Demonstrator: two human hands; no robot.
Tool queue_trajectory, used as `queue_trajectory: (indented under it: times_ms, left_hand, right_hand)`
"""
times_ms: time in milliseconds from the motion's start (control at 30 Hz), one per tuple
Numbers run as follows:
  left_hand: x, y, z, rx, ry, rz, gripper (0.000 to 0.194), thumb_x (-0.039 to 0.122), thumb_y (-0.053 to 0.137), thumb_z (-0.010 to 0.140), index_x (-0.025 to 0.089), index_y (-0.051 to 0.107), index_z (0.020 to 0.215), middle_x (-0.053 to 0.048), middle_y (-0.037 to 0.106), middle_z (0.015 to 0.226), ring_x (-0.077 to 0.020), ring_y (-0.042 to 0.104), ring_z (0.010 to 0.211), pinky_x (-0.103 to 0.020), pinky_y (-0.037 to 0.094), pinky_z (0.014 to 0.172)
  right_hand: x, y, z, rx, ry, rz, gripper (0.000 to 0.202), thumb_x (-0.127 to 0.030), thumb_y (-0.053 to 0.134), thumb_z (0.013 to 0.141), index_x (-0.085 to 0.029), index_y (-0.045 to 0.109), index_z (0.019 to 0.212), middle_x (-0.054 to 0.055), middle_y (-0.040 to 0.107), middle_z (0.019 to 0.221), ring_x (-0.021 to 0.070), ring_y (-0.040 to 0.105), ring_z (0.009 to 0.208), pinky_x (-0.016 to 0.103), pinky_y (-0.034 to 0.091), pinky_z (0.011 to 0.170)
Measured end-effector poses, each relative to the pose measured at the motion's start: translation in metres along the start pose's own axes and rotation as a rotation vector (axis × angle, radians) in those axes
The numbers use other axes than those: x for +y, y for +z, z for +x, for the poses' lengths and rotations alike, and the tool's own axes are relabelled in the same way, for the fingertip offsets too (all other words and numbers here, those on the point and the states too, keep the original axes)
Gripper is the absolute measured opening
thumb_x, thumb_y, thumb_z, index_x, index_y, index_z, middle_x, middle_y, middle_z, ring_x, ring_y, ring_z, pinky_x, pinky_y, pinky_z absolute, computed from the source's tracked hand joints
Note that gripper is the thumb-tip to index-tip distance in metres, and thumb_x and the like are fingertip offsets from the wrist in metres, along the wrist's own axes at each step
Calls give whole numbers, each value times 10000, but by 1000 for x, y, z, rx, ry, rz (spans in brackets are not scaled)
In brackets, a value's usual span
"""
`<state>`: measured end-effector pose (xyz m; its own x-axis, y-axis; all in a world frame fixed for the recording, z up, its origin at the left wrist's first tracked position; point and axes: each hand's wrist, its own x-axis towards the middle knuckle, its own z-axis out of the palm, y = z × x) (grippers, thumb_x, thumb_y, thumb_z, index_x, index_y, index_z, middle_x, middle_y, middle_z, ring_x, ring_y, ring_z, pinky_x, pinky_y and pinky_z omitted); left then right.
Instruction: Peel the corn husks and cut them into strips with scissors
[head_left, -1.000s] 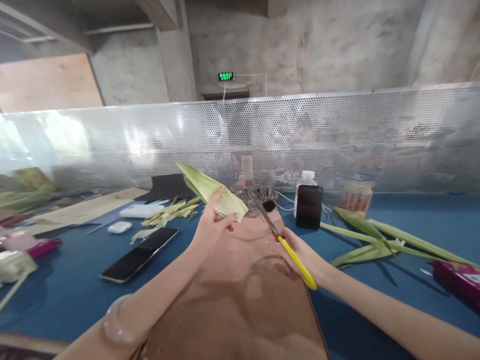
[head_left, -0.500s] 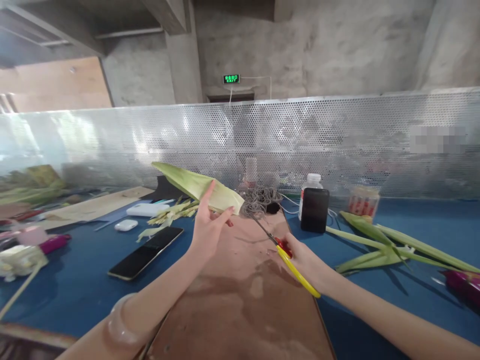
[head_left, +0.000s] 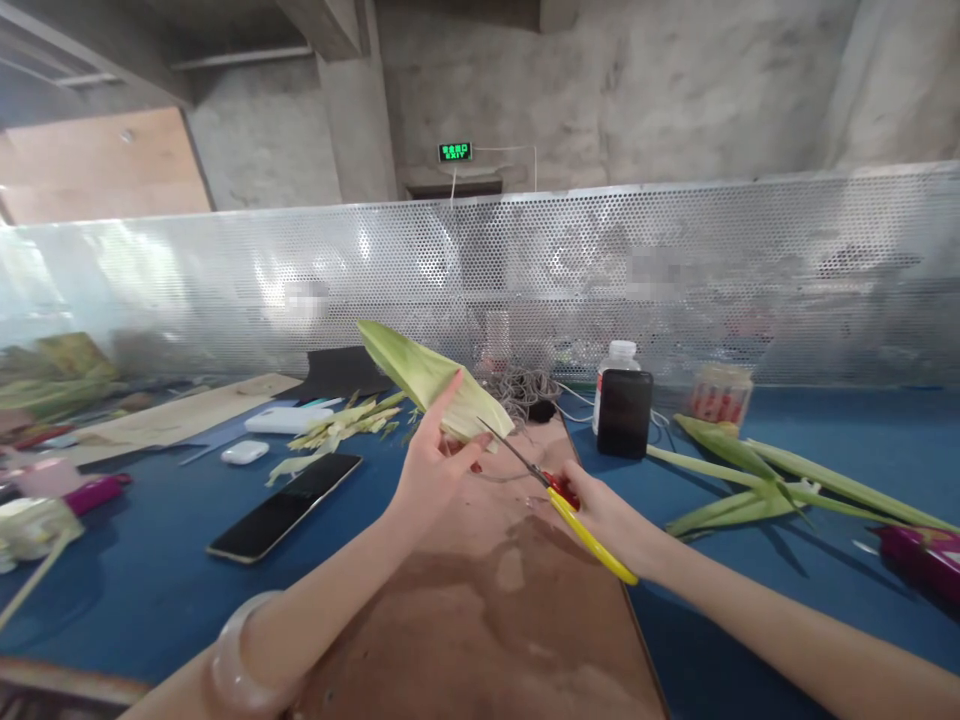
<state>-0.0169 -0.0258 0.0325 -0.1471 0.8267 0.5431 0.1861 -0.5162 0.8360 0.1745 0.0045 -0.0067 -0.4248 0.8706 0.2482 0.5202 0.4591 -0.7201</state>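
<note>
My left hand [head_left: 435, 455] pinches a pale green corn husk [head_left: 409, 365] over the wooden board [head_left: 480, 620]. The husk's pointed tip slants up to the left, and its wide pale end faces right. In my right hand [head_left: 592, 505] is a pair of scissors [head_left: 589, 535] with yellow and red handles. The scissor blades reach up to the left and lie at the husk's wide end. Whether the blades are parted is hard to make out. A tangle of grey cord [head_left: 525, 390] lies just behind the husk.
A phone [head_left: 289, 505] and a white earbud case [head_left: 245, 452] lie left on the blue table. A black phone [head_left: 625, 412] leans on a white-capped bottle [head_left: 621, 350] at right. More husks [head_left: 750, 490] and a clear jar [head_left: 721, 395] are further right. A perforated metal screen [head_left: 675, 270] stands behind.
My left hand has moved the husk right, toward the scissors. The scissor tips now overlap the husk's wide end, where before they were just below it. The view has shifted slightly.
</note>
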Motion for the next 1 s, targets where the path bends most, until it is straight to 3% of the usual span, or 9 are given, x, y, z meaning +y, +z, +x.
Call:
queue_trajectory:
  times_ms: [167, 333, 433, 633, 1000]
  left_hand:
    - [-1, 2, -1, -34, -9, -37, 734, 224, 601, 698, 302, 243, 1334, 12, 582, 817, -44, 463, 469, -200, 483, 476]
    - [0, 2, -1, -47, -4, -41, 745, 241, 592, 709, 264, 213, 1350, 17, 577, 748, -52, 462, 472, -196, 481, 478]
    - [1, 2, -1, -47, -4, -36, 751, 243, 599, 703, 270, 216, 1349, 15, 586, 763, -46, 463, 461, -191, 476, 474]
    - [1, 2, -1, -57, 6, -59, 748, 247, 607, 698, 305, 228, 1341, -36, 571, 1037, -29, 479, 489, -184, 485, 480]
    - [-2, 0, 1, -82, 18, -39, 775, 247, 604, 701, 276, 192, 1356, -7, 598, 825, -45, 476, 462, -196, 484, 473]
  right_hand:
    - [2, 0, -1, -30, -9, 56, 362, -535, 529, 714, -190, 421, 728, -29, 490, 654, 113, 436, 595, 226, 361, 510]
    - [0, -1, 0, -23, -34, 65, 319, -483, 539, 724, -191, 416, 686, -31, 501, 624, 115, 463, 591, 215, 373, 487]
    - [-2, -3, -1, 6, -24, 68, 316, -460, 578, 694, -197, 405, 661, -50, 471, 560, 96, 444, 507, 198, 348, 424]
    - [-2, -3, -2, -48, 85, 125, 263, -446, 547, 716, -214, 424, 727, -52, 519, 565, 61, 407, 292, 174, 274, 261]
    - [-5, -4, -1, -72, 65, 121, 260, -444, 518, 742, -202, 424, 732, -54, 507, 551, 90, 477, 257, 160, 298, 207]
